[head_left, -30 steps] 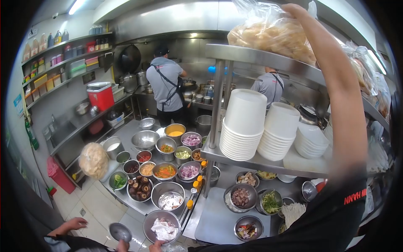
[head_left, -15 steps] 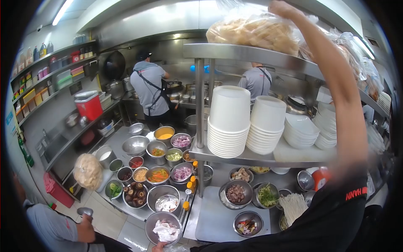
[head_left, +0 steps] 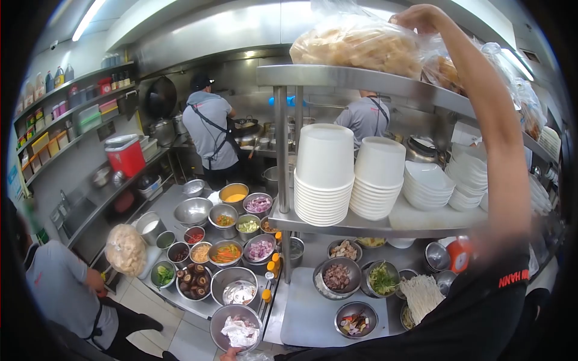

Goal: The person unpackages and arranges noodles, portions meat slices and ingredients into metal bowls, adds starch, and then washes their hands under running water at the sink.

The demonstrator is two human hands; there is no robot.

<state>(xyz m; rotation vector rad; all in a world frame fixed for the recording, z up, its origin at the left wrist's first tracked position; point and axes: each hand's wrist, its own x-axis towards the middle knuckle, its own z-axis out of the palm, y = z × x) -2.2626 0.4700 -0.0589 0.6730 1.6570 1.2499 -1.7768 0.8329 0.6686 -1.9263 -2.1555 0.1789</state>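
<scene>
My right arm is raised, and my right hand (head_left: 415, 19) is at the top shelf with its fingers curled onto the clear plastic of a large bag (head_left: 358, 48). Pale, flat pieces fill that bag. My left hand (head_left: 229, 354) shows only in part at the bottom edge, its fingers at the rim of a metal bowl (head_left: 217, 334). White, crumpled-looking stuff (head_left: 241, 331) lies in the bowl, which juts past the table's near edge. Beside that hand is a bit of clear plastic (head_left: 255, 357).
White containers (head_left: 325, 159) and white dishes (head_left: 427, 183) are stacked on the middle shelf (head_left: 373, 225). Metal bowls of chopped ingredients crowd the left table, with more near the white cutting board (head_left: 301, 313). A co-worker (head_left: 72, 289) is at left; two others (head_left: 208, 123) face the stoves.
My right hand has shifted slightly right along the bag's top. The co-worker at lower left has moved left and turned; the metal scoop-like item in their hand is out of sight.
</scene>
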